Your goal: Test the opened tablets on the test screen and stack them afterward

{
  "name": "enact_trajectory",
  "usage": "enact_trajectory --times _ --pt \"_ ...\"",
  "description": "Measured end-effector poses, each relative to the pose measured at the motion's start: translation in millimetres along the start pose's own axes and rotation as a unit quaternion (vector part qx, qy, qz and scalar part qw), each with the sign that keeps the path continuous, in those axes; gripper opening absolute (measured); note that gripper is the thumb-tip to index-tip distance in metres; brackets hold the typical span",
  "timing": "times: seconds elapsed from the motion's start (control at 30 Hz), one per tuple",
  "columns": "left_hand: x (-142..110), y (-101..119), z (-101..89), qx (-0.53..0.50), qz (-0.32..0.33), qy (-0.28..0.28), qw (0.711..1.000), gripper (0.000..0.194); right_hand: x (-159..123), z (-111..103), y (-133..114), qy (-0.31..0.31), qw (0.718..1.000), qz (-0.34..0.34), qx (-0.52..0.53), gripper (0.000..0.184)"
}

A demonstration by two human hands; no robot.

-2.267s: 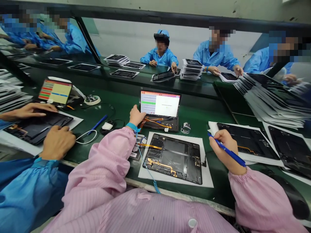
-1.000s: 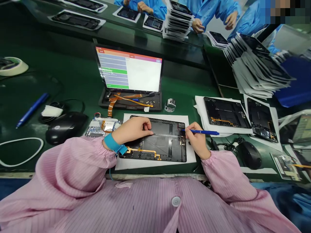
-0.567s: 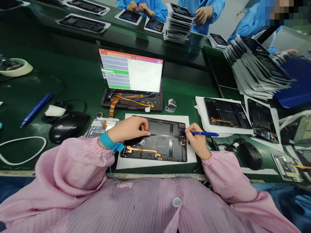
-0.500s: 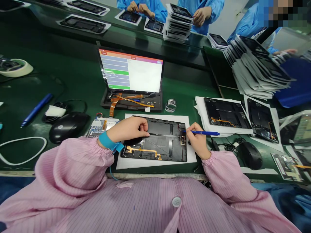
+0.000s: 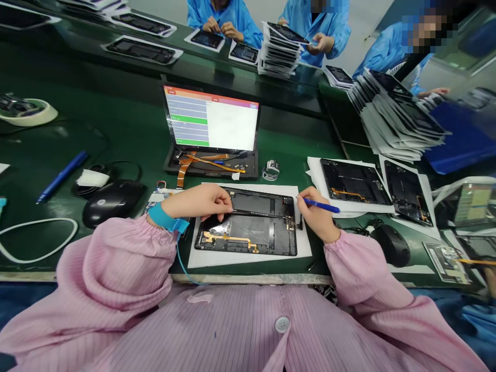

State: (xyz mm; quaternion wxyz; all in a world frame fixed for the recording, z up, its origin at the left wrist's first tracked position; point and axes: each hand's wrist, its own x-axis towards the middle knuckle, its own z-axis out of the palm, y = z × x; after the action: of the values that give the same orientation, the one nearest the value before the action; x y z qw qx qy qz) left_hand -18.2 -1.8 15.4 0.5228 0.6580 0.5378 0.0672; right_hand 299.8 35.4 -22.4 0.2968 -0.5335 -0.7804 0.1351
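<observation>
My left hand (image 5: 201, 202) curls onto the opened tablet (image 5: 263, 232) on its white sheet (image 5: 306, 248), seemingly to steady it, grip unclear, while my right hand (image 5: 315, 212) clenches a blue pen (image 5: 321, 206) near the far right corner.

A long green desk (image 5: 116, 137) fills the room, another long green desk (image 5: 248, 89) faces it, and a pale gray wall (image 5: 267, 20) stands behind.
</observation>
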Motion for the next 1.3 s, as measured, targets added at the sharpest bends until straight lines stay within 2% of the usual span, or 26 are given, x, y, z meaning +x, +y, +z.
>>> enact_trajectory --times 0.07,0.13,0.23,0.33,0.43,0.53,0.63,0.73,0.8,0.9,0.97,1.07,1.13,1.3 --pt "-1.1 -0.5 -2.9 0.005 0.026 0.010 1.000 0.025 23.8 -2.1 1.5 -0.020 0.989 -0.016 -0.145 0.008" --pt "-0.1 -1.8 -3.9 0.009 0.046 0.019 0.999 0.022 47.4 0.8 3.6 -0.048 0.966 -0.016 -0.253 0.009" --pt "4.3 -6.4 -2.9 0.014 0.062 0.026 0.998 0.022 71.3 10.4 2.1 -0.087 0.947 -0.036 -0.306 0.015" --pt "8.4 -11.1 -2.4 0.009 0.083 0.032 0.996 0.022 78.4 18.0 -10.3 -0.087 0.949 -0.076 -0.292 0.029" --pt "7.8 -11.4 -3.4 -0.010 0.103 0.039 0.994 0.020 78.2 24.2 -28.3 -0.070 0.952 -0.157 -0.255 0.045" --pt "2.6 -7.2 -4.2 -0.026 0.115 0.046 0.992 0.020 79.3 32.6 -41.3 -0.067 0.944 -0.212 -0.243 0.046" --pt "-2.3 -4.1 -4.3 -0.025 0.118 0.057 0.991 0.023 80.8 36.0 -46.9 -0.081 0.936 -0.219 -0.263 0.043" --pt "-1.7 -7.3 -4.3 -0.026 0.126 0.090 0.988 0.028 76.2 26.7 -48.9 -0.071 0.937 -0.222 -0.261 0.042" --pt "2.4 -12.4 -4.7 -0.025 0.129 0.138 0.982 0.031 67.8 17.6 -47.9 -0.072 0.947 -0.204 -0.237 0.036" --pt "11.1 -20.7 -5.3 -0.006 0.127 0.214 0.968 0.031 52.9 12.3 -40.0 -0.120 0.960 -0.161 -0.196 0.021" --pt "16.3 -25.1 -5.1 0.026 0.116 0.275 0.954 0.028 47.0 16.1 -31.3 -0.139 0.962 -0.145 -0.185 0.022" --pt "20.6 -29.5 -4.0 0.097 0.089 0.369 0.920 0.024 47.7 25.3 -19.4 -0.137 0.967 -0.137 -0.166 0.022" --pt "21.3 -31.3 -3.2 0.131 0.073 0.385 0.911 0.022 51.3 29.9 -15.6 -0.145 0.968 -0.142 -0.148 0.018" --pt "21.3 -31.5 -0.7 0.157 0.047 0.374 0.913 0.021 54.9 42.2 -17.3 -0.169 0.965 -0.171 -0.104 0.015"
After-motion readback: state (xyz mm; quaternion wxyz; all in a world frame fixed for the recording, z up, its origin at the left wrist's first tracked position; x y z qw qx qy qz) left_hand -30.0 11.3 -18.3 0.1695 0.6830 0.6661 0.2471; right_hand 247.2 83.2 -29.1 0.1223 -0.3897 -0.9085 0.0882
